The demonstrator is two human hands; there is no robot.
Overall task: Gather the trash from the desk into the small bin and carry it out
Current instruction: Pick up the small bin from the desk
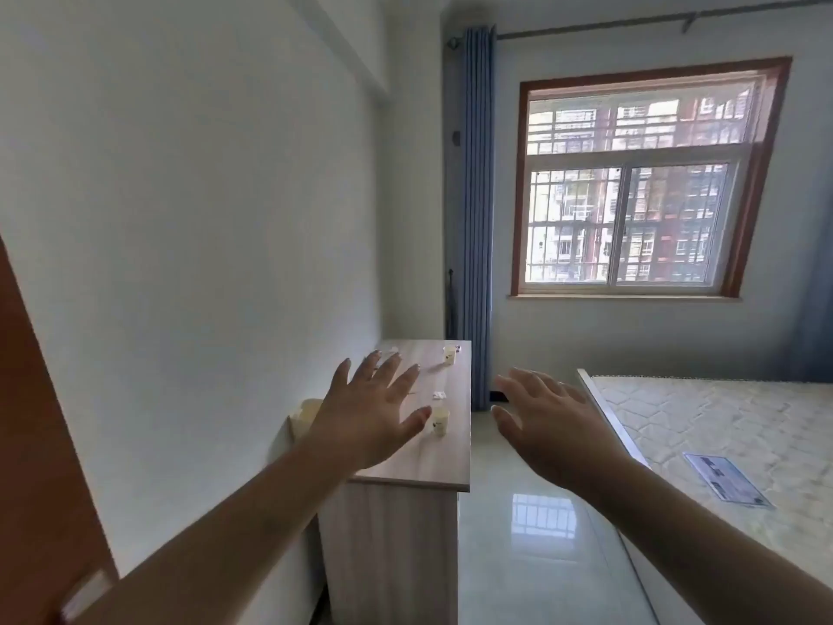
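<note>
1. Both hands raised in front of the body, holding nothing. Left hand (374, 412): fingers straight and spread, grip apart, in the air in front of the near part of the surface (432, 462). Right hand (545, 426): fingers loosely extended, grip apart, above the floor (532, 534) between the surface and the bed (721, 426).
2. Trash, all on the surface and untouched:
   - a paper cup (440, 421) upright just beside the left thumb, apart from it as seen;
   - a small white scrap (438, 396) beyond that cup;
   - a second paper cup (450, 355) at the far end, with another small bit next to it, too small to identify.
3. A pale rounded container (308, 410) at the surface's wall-side near corner, mostly hidden by the left hand. Possibly the small bin; cannot confirm.
4. Judgement: gathering not yet begun. Open, spread hands suit an approach rather than a grasp. The near cup is the obvious first pick for the left hand.
5. Judgement: cups look light and easily tipped, so grasp around the body; whether they hold liquid cannot be seen.
</note>
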